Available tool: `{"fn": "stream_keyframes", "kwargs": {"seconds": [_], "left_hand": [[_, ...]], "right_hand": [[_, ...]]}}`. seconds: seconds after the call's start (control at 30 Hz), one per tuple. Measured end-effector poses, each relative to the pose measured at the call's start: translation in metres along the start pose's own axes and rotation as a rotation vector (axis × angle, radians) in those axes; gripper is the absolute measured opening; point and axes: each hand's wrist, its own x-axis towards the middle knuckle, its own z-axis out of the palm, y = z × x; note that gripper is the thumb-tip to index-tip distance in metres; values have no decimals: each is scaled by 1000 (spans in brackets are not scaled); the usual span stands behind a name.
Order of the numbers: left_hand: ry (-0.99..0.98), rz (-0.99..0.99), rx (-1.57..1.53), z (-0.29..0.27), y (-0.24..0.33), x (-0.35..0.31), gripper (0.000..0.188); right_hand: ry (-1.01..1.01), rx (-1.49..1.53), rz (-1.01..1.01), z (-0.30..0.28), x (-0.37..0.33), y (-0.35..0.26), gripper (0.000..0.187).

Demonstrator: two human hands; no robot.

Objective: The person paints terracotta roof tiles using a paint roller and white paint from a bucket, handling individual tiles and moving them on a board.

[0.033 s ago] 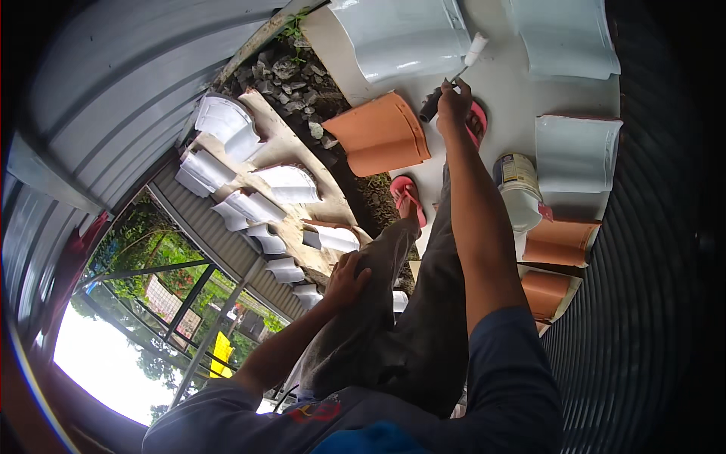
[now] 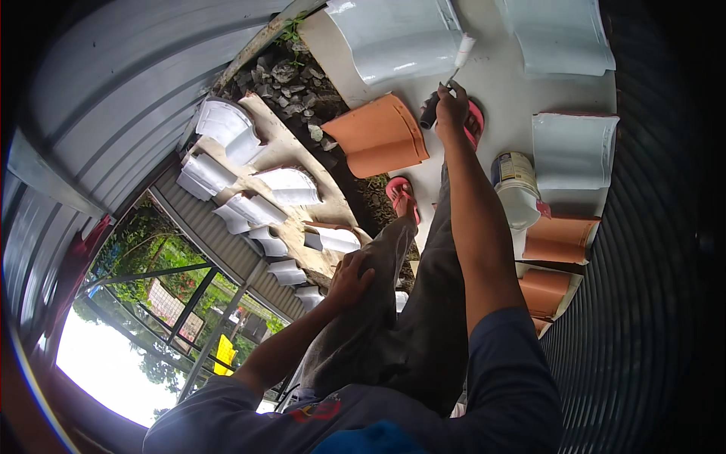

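Note:
A small paint roller [image 2: 464, 51] with a white sleeve and a thick black handle is gripped in my right hand [image 2: 452, 107]. Its sleeve lies at the right edge of a large curved roof tile [image 2: 397, 41] coated in glossy white; whether they touch I cannot tell. Left of that hand sits a bare orange roof tile [image 2: 382, 136]. Beside my right forearm is a paint bucket [image 2: 518, 198] with white paint in it and a label on its side. Resting on my left knee, my left hand [image 2: 350, 281] has its fingers spread and holds nothing.
More white tiles [image 2: 575, 151] and orange tiles [image 2: 560, 240] line the right side, by a dark corrugated wall [image 2: 635, 250]. Across a soil strip with broken stones [image 2: 283, 83], several white-coated tiles [image 2: 291, 185] lie on a pale slab. Corrugated metal sheeting [image 2: 136, 83] rises at left.
The roller and my right hand have shifted slightly left, and the whole view has moved a little with them. My left hand stays on the knee.

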Motion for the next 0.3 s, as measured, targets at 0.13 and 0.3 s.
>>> {"fn": "stream_keyframes", "kwargs": {"seconds": [0.13,0.3], "left_hand": [[-91,43,130,11,9,-5,56],[-208,27,202,2,-1,-21,60]], "right_hand": [[-239,41,4,-69,-43,-11,37],[-181,-160,-157,-185,-98,-7,50]]}}
